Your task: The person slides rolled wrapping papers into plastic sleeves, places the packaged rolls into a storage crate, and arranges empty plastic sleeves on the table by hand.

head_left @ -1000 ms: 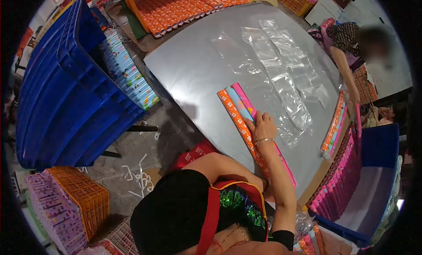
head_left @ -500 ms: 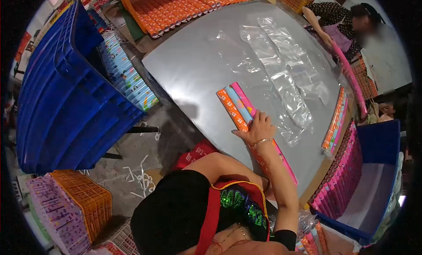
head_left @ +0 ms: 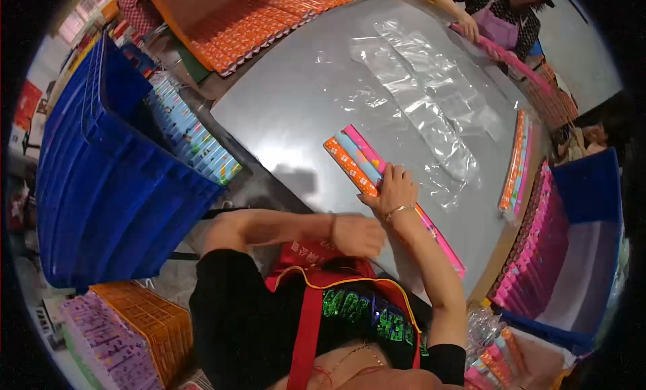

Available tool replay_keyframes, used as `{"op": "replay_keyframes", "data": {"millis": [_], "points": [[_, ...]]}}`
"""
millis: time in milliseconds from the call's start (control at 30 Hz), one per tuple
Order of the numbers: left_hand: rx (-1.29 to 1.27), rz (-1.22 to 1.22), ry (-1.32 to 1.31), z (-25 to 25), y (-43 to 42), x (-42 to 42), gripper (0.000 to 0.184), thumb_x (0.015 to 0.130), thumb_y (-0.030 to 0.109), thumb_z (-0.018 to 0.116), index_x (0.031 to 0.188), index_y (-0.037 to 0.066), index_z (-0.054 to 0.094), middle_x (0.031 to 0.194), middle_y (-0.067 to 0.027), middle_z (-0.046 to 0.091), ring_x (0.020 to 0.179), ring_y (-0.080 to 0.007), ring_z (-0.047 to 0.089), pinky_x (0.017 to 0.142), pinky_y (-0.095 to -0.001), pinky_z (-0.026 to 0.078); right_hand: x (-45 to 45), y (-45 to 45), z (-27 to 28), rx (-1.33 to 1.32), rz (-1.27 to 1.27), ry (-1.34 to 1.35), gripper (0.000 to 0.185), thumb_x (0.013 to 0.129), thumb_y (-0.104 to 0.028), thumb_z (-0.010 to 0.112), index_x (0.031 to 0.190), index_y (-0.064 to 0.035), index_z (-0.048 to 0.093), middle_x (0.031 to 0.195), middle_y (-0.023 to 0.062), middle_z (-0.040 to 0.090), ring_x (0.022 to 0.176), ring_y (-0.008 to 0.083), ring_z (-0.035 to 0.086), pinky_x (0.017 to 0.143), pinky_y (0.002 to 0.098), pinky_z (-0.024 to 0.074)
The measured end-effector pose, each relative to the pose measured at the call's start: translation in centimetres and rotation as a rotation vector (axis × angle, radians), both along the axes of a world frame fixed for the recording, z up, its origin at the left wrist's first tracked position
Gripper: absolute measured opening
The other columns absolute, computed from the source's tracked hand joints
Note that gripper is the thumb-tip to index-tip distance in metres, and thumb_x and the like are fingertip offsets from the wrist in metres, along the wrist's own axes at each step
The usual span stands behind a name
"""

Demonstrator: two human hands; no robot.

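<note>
My right hand (head_left: pixel 397 190) lies over three long wrapping-paper rolls, thumb on the near side and fingers bent across them. They lie side by side on the grey table (head_left: pixel 282 121): an orange roll (head_left: pixel 351 167), a light blue roll (head_left: pixel 359 156) and a pink roll (head_left: pixel 364 143). At the table's near edge, left of the rolls, is my left hand (head_left: pixel 360 236), its fingers curled in; what it holds, if anything, is hidden. Beyond the rolls lie clear plastic sleeves (head_left: pixel 431 107). Near the right edge rests a bagged set of rolls (head_left: pixel 517 165).
To the left stands a blue crate (head_left: pixel 121 181) beside light blue rolls (head_left: pixel 192 131). Orange rolls (head_left: pixel 262 23) fill a box at the back. Pink rolls (head_left: pixel 535 242) stand in a blue bin (head_left: pixel 592 181) at right. A co-worker (head_left: pixel 494 20) holds a pink length across the table.
My left hand has come up from beside my body to the table's near edge. My right hand stays on the rolls. The co-worker's pink length has shifted.
</note>
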State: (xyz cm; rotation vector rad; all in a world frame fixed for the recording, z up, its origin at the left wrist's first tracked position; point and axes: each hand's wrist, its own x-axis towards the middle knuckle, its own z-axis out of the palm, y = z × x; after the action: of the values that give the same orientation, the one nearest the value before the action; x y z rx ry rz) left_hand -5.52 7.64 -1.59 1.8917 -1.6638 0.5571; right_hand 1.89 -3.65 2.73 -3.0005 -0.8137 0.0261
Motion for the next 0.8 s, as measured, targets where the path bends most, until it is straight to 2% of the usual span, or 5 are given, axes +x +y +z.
{"op": "replay_keyframes", "data": {"millis": [67, 200, 267, 400, 800], "points": [[0.37, 0.371, 0.712, 3.5, 2.8, 2.6, 0.032, 0.074, 0.022, 0.06, 0.102, 0.007, 0.057, 0.103, -0.0122, 0.057, 0.094, -0.0311, 0.054, 0.08, -0.0446, 0.043, 0.7, -0.2, -2.2, 0.003, -0.02, -0.017, 0.088, 0.054, -0.056, 0.072, 0.118, -0.0028, 0.044, 0.106, 0.0072, 0.049, 0.095, 0.024, 0.048, 0.071, 0.0399, 0.0424], [0.58, 0.568, 0.213, 6.0, 9.4, 8.8, 0.095, 0.056, 0.033, 0.078, 0.134, 0.004, 0.031, 0.138, -0.0159, 0.032, 0.131, -0.0278, 0.026, 0.107, -0.0485, 0.016, 0.2, 0.1, -0.1, 0.019, -0.035, 0.071, 0.084, 0.053, -0.054, 0.073, 0.115, -0.0036, 0.045, 0.105, 0.0064, 0.048, 0.095, 0.0236, 0.047, 0.071, 0.0394, 0.0415], [0.64, 0.598, 0.297, 5.3, 10.4, 11.4, 0.109, 0.052, 0.034, 0.081, 0.139, 0.006, 0.02, 0.141, -0.0141, 0.029, 0.134, -0.0245, 0.023, 0.108, -0.0486, 0.012, 0.3, 0.0, 0.0, 0.031, -0.049, 0.075, 0.084, 0.054, -0.055, 0.072, 0.115, -0.0039, 0.045, 0.104, 0.0059, 0.049, 0.095, 0.0231, 0.047, 0.071, 0.039, 0.0414], [0.789, 0.552, 0.586, 6.3, 10.5, 13.1, 0.109, 0.051, 0.041, 0.079, 0.138, 0.005, 0.024, 0.133, -0.0124, 0.04, 0.127, -0.0252, 0.034, 0.105, -0.0484, 0.018, 0.2, -0.3, 0.1, 0.009, -0.042, 0.063, 0.088, 0.053, -0.057, 0.072, 0.118, -0.0036, 0.044, 0.103, 0.0081, 0.05, 0.092, 0.0258, 0.049, 0.069, 0.0405, 0.0438], [0.366, 0.559, 0.332, 2.1, 3.8, 6.8, 0.091, 0.056, 0.05, 0.073, 0.125, 0.0, 0.041, 0.119, -0.0112, 0.048, 0.111, -0.0258, 0.044, 0.09, -0.0403, 0.033, -1.3, -9.6, 0.2, 0.033, 0.105, 0.114, 0.091, 0.047, -0.053, 0.074, 0.121, -0.0083, 0.044, 0.101, 0.0077, 0.051, 0.096, 0.0284, 0.049, 0.078, 0.042, 0.0424]]}}
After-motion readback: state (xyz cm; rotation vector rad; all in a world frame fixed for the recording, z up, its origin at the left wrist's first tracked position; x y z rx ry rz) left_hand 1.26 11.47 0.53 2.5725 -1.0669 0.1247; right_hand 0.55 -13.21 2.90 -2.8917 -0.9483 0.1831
